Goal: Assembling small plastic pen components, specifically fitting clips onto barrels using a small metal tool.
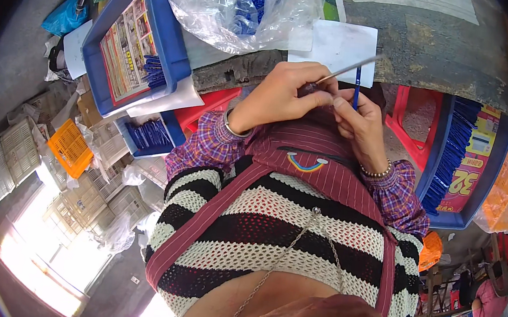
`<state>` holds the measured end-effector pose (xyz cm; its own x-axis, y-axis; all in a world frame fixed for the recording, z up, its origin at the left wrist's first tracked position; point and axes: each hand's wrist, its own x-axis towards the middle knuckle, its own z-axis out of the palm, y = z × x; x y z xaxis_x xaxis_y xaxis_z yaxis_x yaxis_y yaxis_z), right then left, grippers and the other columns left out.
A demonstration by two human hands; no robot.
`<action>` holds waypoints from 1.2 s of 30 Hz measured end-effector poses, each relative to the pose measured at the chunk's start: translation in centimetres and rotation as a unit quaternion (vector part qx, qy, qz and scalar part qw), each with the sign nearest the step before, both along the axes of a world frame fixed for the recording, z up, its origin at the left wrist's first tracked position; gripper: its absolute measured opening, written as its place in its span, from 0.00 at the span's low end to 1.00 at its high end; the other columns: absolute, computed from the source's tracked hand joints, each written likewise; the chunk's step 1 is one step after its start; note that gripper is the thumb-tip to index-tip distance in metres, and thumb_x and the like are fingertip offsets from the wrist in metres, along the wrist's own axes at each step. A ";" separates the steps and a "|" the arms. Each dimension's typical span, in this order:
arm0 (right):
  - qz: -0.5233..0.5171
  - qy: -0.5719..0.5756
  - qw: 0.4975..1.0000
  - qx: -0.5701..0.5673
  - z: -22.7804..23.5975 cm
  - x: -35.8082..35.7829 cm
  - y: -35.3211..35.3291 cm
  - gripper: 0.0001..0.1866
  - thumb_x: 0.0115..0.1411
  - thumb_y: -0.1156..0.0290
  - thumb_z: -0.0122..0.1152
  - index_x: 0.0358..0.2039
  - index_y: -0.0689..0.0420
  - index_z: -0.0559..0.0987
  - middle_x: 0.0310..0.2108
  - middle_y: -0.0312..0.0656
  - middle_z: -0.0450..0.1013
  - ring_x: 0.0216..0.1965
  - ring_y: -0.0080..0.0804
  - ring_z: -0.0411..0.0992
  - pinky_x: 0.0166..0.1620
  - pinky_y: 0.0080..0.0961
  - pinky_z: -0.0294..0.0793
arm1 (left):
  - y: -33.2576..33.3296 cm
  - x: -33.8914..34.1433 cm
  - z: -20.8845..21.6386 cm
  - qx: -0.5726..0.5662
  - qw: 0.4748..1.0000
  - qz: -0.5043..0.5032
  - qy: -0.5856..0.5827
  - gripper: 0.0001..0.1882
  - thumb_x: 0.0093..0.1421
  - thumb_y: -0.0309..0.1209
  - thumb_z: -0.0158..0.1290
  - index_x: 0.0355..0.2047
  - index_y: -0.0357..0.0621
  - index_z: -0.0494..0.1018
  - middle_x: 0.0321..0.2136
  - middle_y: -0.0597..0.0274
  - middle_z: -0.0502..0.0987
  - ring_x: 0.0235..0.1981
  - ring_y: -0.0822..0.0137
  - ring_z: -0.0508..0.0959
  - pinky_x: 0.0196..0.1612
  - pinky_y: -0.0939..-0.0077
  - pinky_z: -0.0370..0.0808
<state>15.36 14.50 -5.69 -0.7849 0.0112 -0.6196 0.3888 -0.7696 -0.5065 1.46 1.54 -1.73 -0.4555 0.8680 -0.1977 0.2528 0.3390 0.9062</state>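
Note:
Near the worn table edge, both my hands meet in front of the maroon striped apron (308,142). My left hand (288,94) is closed round a thin metal rod (357,65) whose far end points up and to the right. What sits at its near end is hidden in the palm. In my right hand (362,121), a slim blue stick (357,86), pen-like in shape, stands upright between thumb and fingers. The fingertips of both hands nearly touch, and any small piece between them is too small to tell. Just beyond lies a white paper sheet (334,40).
A clear plastic bag (199,4) of small blue pieces rests on the table (414,51). Left stands a blue tray (182,46) with printed paper and blue sticks, above a smaller tray (176,132). Another blue tray (498,159) of blue sticks is at right, beside red stools (399,105).

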 end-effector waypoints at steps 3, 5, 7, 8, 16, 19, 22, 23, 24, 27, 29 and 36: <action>0.001 -0.010 1.000 -0.009 -0.1 0.1 0.0 0.09 0.59 0.70 0.58 0.37 0.61 0.75 0.20 0.30 0.66 0.14 0.08 0.54 0.16 0.09 0.46 | 0.2 0.0 0.5 -0.003 1.000 -0.007 0.009 0.08 0.51 0.27 0.57 0.31 0.39 0.74 0.23 0.60 0.74 0.20 0.69 0.71 0.25 0.77 0.67; 0.005 -0.012 1.000 -0.013 -0.2 0.1 -0.1 0.09 0.59 0.70 0.58 0.37 0.61 0.75 0.20 0.30 0.66 0.14 0.08 0.54 0.16 0.09 0.46 | 0.2 0.0 0.5 -0.009 1.000 -0.008 0.010 0.07 0.51 0.27 0.57 0.31 0.40 0.74 0.24 0.60 0.74 0.21 0.69 0.72 0.25 0.77 0.68; 0.010 -0.012 1.000 -0.015 -0.2 0.1 -0.1 0.09 0.59 0.70 0.58 0.37 0.61 0.75 0.20 0.30 0.66 0.14 0.08 0.54 0.16 0.09 0.47 | 0.3 0.1 0.5 -0.008 1.000 -0.005 0.011 0.08 0.51 0.28 0.58 0.31 0.40 0.74 0.24 0.60 0.74 0.21 0.68 0.72 0.25 0.77 0.68; 0.015 -0.012 1.000 -0.017 -0.2 0.1 -0.1 0.09 0.59 0.70 0.59 0.38 0.61 0.75 0.20 0.31 0.66 0.14 0.08 0.54 0.16 0.09 0.47 | 0.3 0.1 0.5 -0.007 1.000 -0.002 0.012 0.08 0.51 0.28 0.58 0.31 0.40 0.74 0.24 0.60 0.74 0.21 0.68 0.72 0.25 0.77 0.68; 0.042 -0.025 0.998 0.038 -0.1 0.1 0.3 0.12 0.57 0.68 0.61 0.39 0.61 0.76 0.20 0.29 0.67 0.15 0.09 0.56 0.17 0.09 0.49 | 0.2 0.7 0.0 0.012 0.999 0.002 0.036 0.10 0.48 0.26 0.60 0.32 0.39 0.74 0.22 0.61 0.75 0.19 0.72 0.69 0.23 0.80 0.65; 0.050 -0.025 0.997 0.046 -0.3 0.2 0.4 0.12 0.57 0.68 0.61 0.39 0.61 0.76 0.20 0.29 0.67 0.16 0.09 0.57 0.17 0.09 0.49 | 0.2 0.7 0.0 0.017 0.999 -0.001 0.037 0.11 0.48 0.26 0.60 0.33 0.39 0.74 0.22 0.61 0.75 0.19 0.72 0.69 0.23 0.80 0.65; 0.054 -0.026 0.997 0.057 -0.4 0.2 0.4 0.12 0.57 0.68 0.61 0.39 0.60 0.77 0.20 0.29 0.68 0.16 0.09 0.57 0.17 0.09 0.49 | 0.1 0.5 -0.1 0.009 1.000 -0.010 0.027 0.11 0.48 0.26 0.61 0.33 0.39 0.74 0.23 0.61 0.75 0.19 0.73 0.70 0.23 0.80 0.65; 0.054 -0.027 0.996 0.061 -0.4 0.2 0.3 0.12 0.57 0.68 0.61 0.39 0.60 0.77 0.20 0.29 0.68 0.16 0.09 0.57 0.17 0.08 0.49 | 0.1 0.5 -0.2 0.007 1.000 -0.014 0.019 0.12 0.48 0.27 0.61 0.33 0.39 0.74 0.23 0.62 0.76 0.19 0.74 0.70 0.23 0.80 0.65; 0.053 -0.027 0.996 0.061 -0.6 0.2 0.2 0.12 0.57 0.68 0.61 0.39 0.60 0.77 0.20 0.29 0.68 0.16 0.09 0.57 0.17 0.08 0.49 | 0.0 0.4 -0.2 0.008 1.000 -0.015 0.020 0.12 0.48 0.27 0.61 0.33 0.39 0.74 0.23 0.62 0.76 0.19 0.74 0.70 0.23 0.80 0.65; 0.036 -0.028 0.997 0.062 -0.9 0.3 -0.1 0.11 0.57 0.68 0.61 0.38 0.60 0.77 0.20 0.29 0.68 0.16 0.08 0.57 0.17 0.08 0.49 | -0.1 0.2 0.0 0.029 0.992 -0.035 -0.121 0.13 0.48 0.28 0.62 0.34 0.39 0.74 0.22 0.63 0.76 0.21 0.77 0.70 0.24 0.81 0.66; 0.026 -0.030 0.998 0.054 -0.8 0.5 -0.3 0.10 0.57 0.68 0.61 0.37 0.59 0.77 0.21 0.29 0.68 0.15 0.08 0.57 0.17 0.08 0.49 | 0.2 0.0 0.4 -0.019 0.997 -0.019 -0.067 0.12 0.50 0.30 0.62 0.33 0.40 0.75 0.19 0.65 0.73 0.19 0.78 0.68 0.23 0.82 0.64; 0.058 -0.018 0.994 0.091 -0.5 0.1 0.0 0.10 0.58 0.67 0.59 0.37 0.58 0.78 0.20 0.27 0.67 0.16 0.08 0.56 0.18 0.08 0.49 | -0.7 -0.9 0.1 -0.047 0.997 0.032 -0.052 0.09 0.51 0.28 0.59 0.33 0.39 0.75 0.22 0.66 0.76 0.24 0.80 0.73 0.28 0.85 0.68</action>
